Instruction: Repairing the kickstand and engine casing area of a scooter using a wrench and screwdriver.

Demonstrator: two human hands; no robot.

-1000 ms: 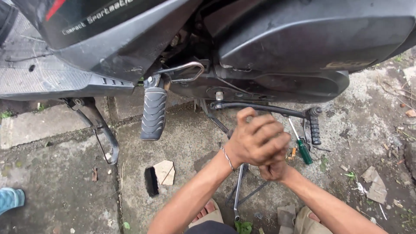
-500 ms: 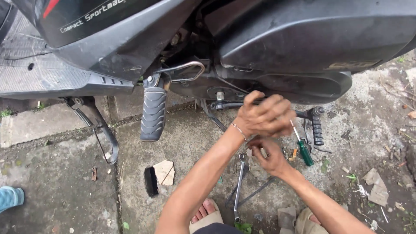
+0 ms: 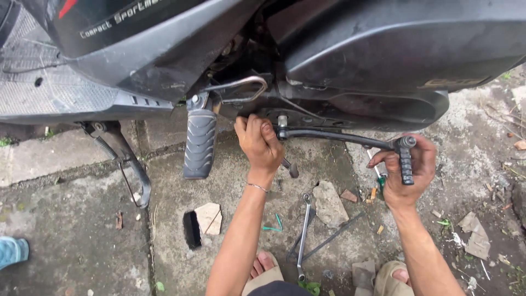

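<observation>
A dark scooter (image 3: 383, 60) stands over me on cracked concrete. Its black kick-start lever (image 3: 334, 136) runs right from a pivot bolt to a ribbed rubber pedal (image 3: 406, 161). My right hand (image 3: 405, 172) is wrapped around that pedal. My left hand (image 3: 260, 142) is fisted on a tool handle (image 3: 289, 167) at the engine case, just left of the lever's pivot. What the tool's tip sits on is hidden by my fingers.
A folded ribbed footrest (image 3: 199, 143) hangs left of my left hand, the side stand (image 3: 123, 159) further left. A wrench (image 3: 303, 230), a thin rod, a stone (image 3: 327, 201), a green screwdriver (image 3: 379, 178) and rubble lie on the ground. My sandalled feet are at the bottom edge.
Both hands were together low by the wrench. The left hand rose to the engine case beside the pivot, and the right hand moved out right onto the lever's pedal.
</observation>
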